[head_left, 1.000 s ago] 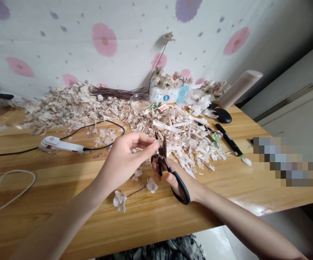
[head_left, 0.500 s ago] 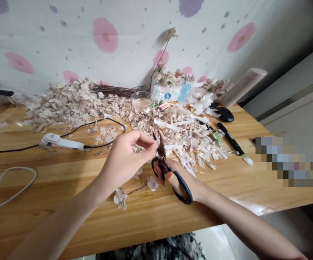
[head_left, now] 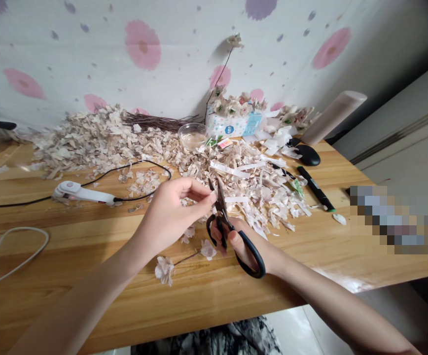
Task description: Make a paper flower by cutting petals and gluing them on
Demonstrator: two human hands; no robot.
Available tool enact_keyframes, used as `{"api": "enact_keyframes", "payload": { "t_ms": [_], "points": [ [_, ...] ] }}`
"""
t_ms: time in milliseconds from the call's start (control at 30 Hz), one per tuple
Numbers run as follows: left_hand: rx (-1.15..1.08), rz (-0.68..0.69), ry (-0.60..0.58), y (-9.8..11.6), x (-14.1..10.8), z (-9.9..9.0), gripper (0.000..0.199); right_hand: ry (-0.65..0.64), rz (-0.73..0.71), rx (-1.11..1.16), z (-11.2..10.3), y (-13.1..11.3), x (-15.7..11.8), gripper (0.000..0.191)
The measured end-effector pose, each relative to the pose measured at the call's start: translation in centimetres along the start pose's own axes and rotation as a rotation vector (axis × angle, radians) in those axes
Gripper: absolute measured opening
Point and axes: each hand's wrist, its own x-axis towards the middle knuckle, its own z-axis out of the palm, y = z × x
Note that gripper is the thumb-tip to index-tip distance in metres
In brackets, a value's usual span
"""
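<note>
My right hand grips black-handled scissors by their loops, thumb through one of them. The blades point up and away from me and are parted. Close to the blade tips, my left hand is closed in a pinch; whatever sits between its fingertips is too small to make out. Under the hands, a thin twig with a pale petal flower at one end lies on the table, and a second pale flower is at its other end. Loose dried petals spread behind the scissors.
Along the wall lie more petals and a bundle of dark twigs. A clear bowl stands beside a tissue pack with flowers on it. A corded white tool is at left; a black marker lies at right.
The scissors' handles have spread very slightly wider. Both hands keep nearly the same place, and the view has shifted a little.
</note>
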Motion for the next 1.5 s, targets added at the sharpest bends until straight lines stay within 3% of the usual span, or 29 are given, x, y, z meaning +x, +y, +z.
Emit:
{"api": "enact_keyframes", "payload": {
  "t_ms": [367, 767, 1133, 1267, 1500],
  "points": [
    [-0.04, -0.122, -0.034, 0.4, 0.2, -0.6, 0.013, -0.012, 0.04, 0.032, -0.2, -0.6, 0.0, 0.065],
    [-0.062, -0.162, -0.082, 0.0, 0.5, -0.9, 0.016, -0.001, 0.077, -0.024, -0.5, -0.9, 0.0, 0.065],
    [-0.114, -0.137, -0.084, -0.7, 1.0, -0.9, 0.011, 0.138, 0.139, -0.024, -0.6, 0.0, 0.2, 0.064],
    [-0.094, -0.125, -0.071, -0.7, 1.0, -1.0, 0.013, 0.159, 0.191, -0.24, -1.3, -0.4, 0.5, 0.06],
    [0.001, -0.028, -0.077, 0.2, 0.4, -1.6, 0.012, 0.181, 0.463, -0.777, -1.5, -0.3, 1.4, 0.035]
  ]
}}
